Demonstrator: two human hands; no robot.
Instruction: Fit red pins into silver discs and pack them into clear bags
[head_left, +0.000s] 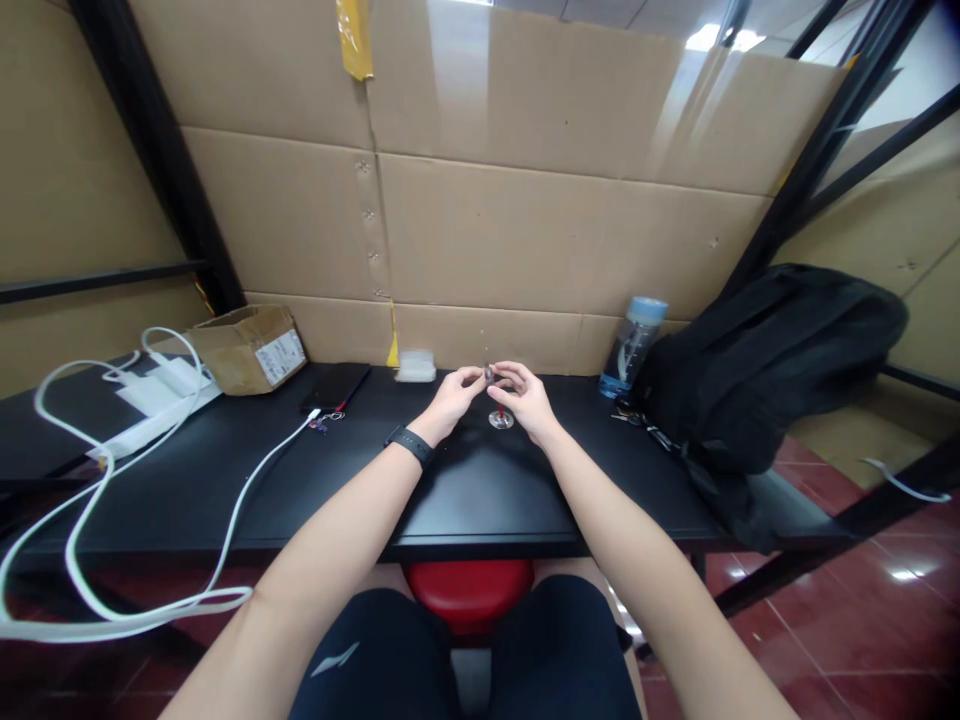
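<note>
My left hand, with a black watch band on its wrist, pinches a small dark, shiny piece between its fingertips. From the other side my right hand has its fingers curled around the same piece, thumb and fingertips meeting it. The piece is too small for me to tell its kind. Just below the right fingers, a round, clear or silvery disc rests on the black table. A short red post rises from the disc's middle, its top partly hidden by my right hand.
Left: a cardboard box, a white power strip with looping cables, and a dark phone. A translucent white case stands behind my left hand. Right: a blue-lidded bottle, keys, and a black backpack.
</note>
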